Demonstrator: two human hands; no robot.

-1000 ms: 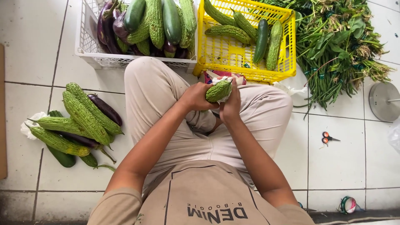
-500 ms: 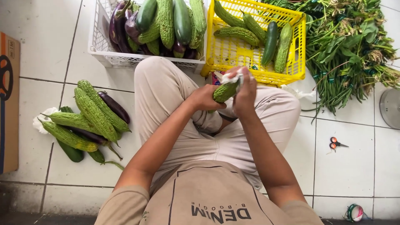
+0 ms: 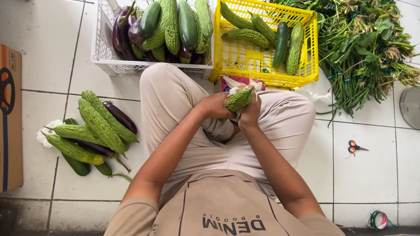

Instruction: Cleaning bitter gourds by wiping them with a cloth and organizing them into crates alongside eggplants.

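Head view: left hand and right hand both grasping one bitter gourd over lap.

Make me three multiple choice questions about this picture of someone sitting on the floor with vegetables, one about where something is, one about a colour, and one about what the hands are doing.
1. Where are the small scissors?
A. In the white crate
B. On the floor tiles to the person's right
C. On the person's lap

2. What colour is the crate on the right, the one with only green vegetables in it?
A. Yellow
B. Blue
C. Red

3. What are the left hand and right hand doing?
A. Resting flat on the floor
B. Holding one bitter gourd together
C. Each holding an eggplant

Answers: 1 B, they lie on bare tile beside the right knee. 2 A, its plastic walls are bright yellow. 3 B, both hands close around the same bumpy green gourd above the lap.
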